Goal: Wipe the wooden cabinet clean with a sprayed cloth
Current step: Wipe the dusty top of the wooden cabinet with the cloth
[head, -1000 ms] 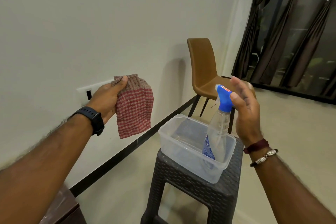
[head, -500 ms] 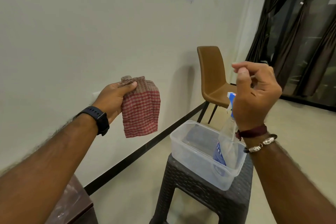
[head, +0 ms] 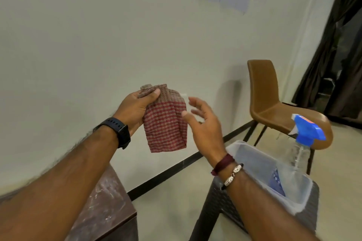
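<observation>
A: Holding what, on the left?

B: Left hand (head: 135,110) raised before the wall (head: 78,45), thumb and curled fingers pinching the top edge of the cloth (head: 165,123). Red checked, brownish along the top, hanging folded below the grip.

A: And the right?

B: Right hand (head: 205,127) just beside the cloth, fingers spread and relaxed, gripping nothing. Blurred at the fingertips; cannot tell whether touching the fabric or just short of it.

A: Any containers?

B: One clear plastic tub (head: 254,154), low on the right, resting on a dark woven stool (head: 309,215). Inside it, a spray bottle (head: 297,154) standing tilted, leaning toward the far right corner. Clear body, blue label low down, blue trigger head poking well above the rim. Nothing else visible in the tub.

A: Liquid level?

B: Too hard to read through the plastic.

A: Where is the cabinet?

B: Bottom left, under the left forearm: dark brown wooden cabinet (head: 105,205), top surface streaked with pale scuffs. Well apart from the cloth, which hangs in the air above and beyond it.

A: Anything more around?

B: Brown chair (head: 264,92) against the wall behind the stool, dark curtains (head: 344,64) at far right. Black watch (head: 119,133) on the left wrist, maroon thread and beaded bracelet (head: 233,174) on the right.
</observation>
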